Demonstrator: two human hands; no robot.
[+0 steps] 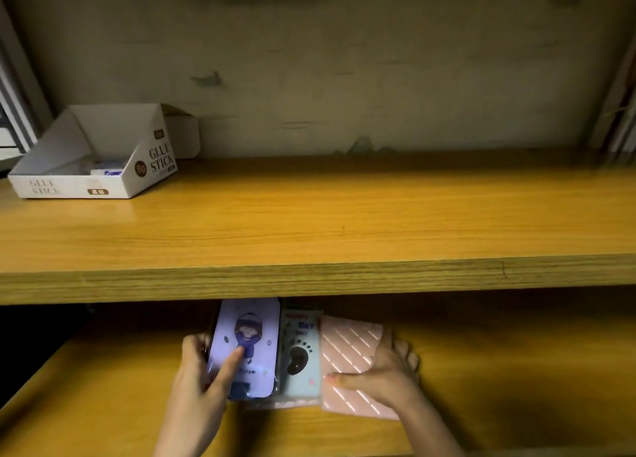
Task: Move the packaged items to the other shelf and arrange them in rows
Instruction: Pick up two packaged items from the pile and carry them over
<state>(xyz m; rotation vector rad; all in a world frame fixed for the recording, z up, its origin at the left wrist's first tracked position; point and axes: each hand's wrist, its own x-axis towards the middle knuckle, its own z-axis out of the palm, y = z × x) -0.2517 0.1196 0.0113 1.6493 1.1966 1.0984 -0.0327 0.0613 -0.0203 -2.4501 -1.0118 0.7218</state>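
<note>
Lower centre, lower shelf (103, 387) | my left hand (203, 370) curls round lilac package (254, 322), thumb on face | my right hand (382, 370) pinches pink package (347, 346) | advise squeezing inward so blue package (301, 356) between cannot slip.

This looks like a small stationery shop or stockroom. Deep wooden shelving stands against a scuffed wall (344, 60). A white display carton (96, 160) printed "GLUE STICK" sits far left on the upper shelf (344, 215), and plastic-wrapped packs (299, 353) lie on the lower shelf (516, 370).
</note>
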